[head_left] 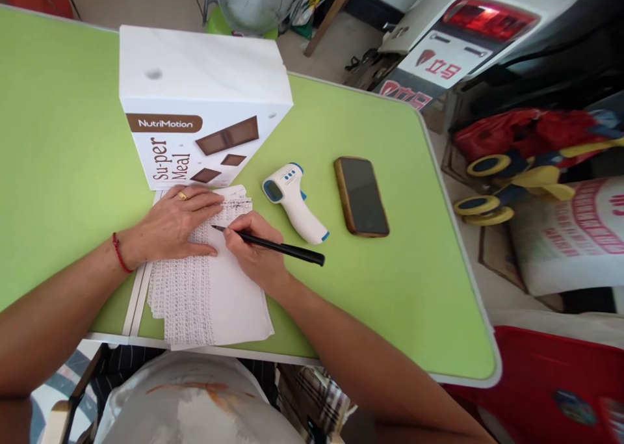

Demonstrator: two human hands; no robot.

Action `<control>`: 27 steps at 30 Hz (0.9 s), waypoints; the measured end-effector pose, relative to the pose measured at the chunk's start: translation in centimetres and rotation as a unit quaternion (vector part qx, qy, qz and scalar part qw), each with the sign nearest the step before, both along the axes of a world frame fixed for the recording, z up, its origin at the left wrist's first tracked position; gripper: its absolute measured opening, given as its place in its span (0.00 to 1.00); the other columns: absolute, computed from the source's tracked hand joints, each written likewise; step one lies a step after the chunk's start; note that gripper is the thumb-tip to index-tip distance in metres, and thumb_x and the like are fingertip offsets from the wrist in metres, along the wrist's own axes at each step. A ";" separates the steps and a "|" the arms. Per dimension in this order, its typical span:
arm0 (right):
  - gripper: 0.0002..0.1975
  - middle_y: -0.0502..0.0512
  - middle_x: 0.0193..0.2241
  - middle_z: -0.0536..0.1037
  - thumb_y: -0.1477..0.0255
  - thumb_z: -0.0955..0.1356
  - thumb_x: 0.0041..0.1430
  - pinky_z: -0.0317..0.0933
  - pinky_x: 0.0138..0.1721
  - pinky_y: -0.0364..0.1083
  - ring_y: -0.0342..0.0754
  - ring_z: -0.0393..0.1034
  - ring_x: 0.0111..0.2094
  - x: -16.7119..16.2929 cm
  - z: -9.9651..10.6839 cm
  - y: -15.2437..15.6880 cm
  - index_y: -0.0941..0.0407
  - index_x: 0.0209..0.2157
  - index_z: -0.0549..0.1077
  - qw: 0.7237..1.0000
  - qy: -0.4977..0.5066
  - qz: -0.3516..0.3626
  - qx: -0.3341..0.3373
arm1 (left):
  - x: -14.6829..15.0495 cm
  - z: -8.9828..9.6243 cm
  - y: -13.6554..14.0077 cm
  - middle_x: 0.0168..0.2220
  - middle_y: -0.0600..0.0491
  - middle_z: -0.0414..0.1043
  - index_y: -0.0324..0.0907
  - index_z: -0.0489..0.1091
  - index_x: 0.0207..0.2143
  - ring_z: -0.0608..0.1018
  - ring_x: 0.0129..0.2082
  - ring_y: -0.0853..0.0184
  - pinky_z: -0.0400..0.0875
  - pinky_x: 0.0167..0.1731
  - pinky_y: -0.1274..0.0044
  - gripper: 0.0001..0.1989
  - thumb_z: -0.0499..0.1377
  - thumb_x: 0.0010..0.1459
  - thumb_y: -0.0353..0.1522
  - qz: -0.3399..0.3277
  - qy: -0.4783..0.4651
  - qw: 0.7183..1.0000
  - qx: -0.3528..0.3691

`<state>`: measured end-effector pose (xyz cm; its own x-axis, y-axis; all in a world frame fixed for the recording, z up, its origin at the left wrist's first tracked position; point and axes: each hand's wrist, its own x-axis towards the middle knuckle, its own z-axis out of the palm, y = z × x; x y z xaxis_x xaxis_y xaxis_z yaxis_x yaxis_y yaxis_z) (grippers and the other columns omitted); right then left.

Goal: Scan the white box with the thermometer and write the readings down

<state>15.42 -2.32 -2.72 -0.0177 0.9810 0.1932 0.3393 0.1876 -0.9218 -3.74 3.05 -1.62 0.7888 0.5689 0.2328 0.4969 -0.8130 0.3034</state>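
A stack of paper sheets [238, 301] lies near the table's front edge, its left part covered in dense rows of handwriting and its right part blank. My left hand [175, 226] rests flat on the upper sheets, fingers spread, a gold ring on one finger. In my right hand [256, 252] is a black pen [292, 251], gripped near its tip. The tip points left and sits at or just over the paper, beside my left fingers; contact cannot be made out. Just beyond the sheets stands a white NutriMotion box [205, 67].
Right of the papers, a white and blue infrared thermometer [295, 203] and a phone in a brown case [361, 197] lie on the green table [419, 307]. Past the table are a fan [249, 2], a white vehicle with a red tail light [490, 18] and a printed sack [580, 236].
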 end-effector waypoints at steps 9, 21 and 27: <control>0.08 0.44 0.19 0.66 0.71 0.66 0.53 0.58 0.26 0.45 0.42 0.60 0.22 -0.1 0.1 0.0 0.52 0.22 0.63 1.000 -0.003 0.010 -0.014 | 0.1 -0.1 0.0 0.60 0.41 0.68 0.40 0.68 0.57 0.68 0.60 0.47 0.61 0.58 0.57 0.34 0.66 0.54 0.49 -0.001 -0.005 1.000 -0.004; 0.08 0.43 0.18 0.66 0.72 0.65 0.54 0.57 0.25 0.43 0.40 0.59 0.21 0.0 -0.3 0.0 0.53 0.23 0.63 1.000 -0.020 0.016 0.019 | 0.1 0.0 -0.1 0.59 0.41 0.68 0.37 0.68 0.56 0.69 0.60 0.48 0.62 0.58 0.58 0.33 0.66 0.56 0.48 -0.001 0.008 1.000 0.016; 0.08 0.43 0.17 0.65 0.72 0.65 0.53 0.56 0.24 0.42 0.40 0.59 0.20 0.0 -0.2 0.1 0.53 0.22 0.63 0.999 -0.018 0.015 0.024 | 0.0 0.0 -0.1 0.60 0.42 0.68 0.38 0.68 0.56 0.68 0.60 0.48 0.62 0.58 0.59 0.33 0.66 0.55 0.48 0.001 0.009 1.000 0.015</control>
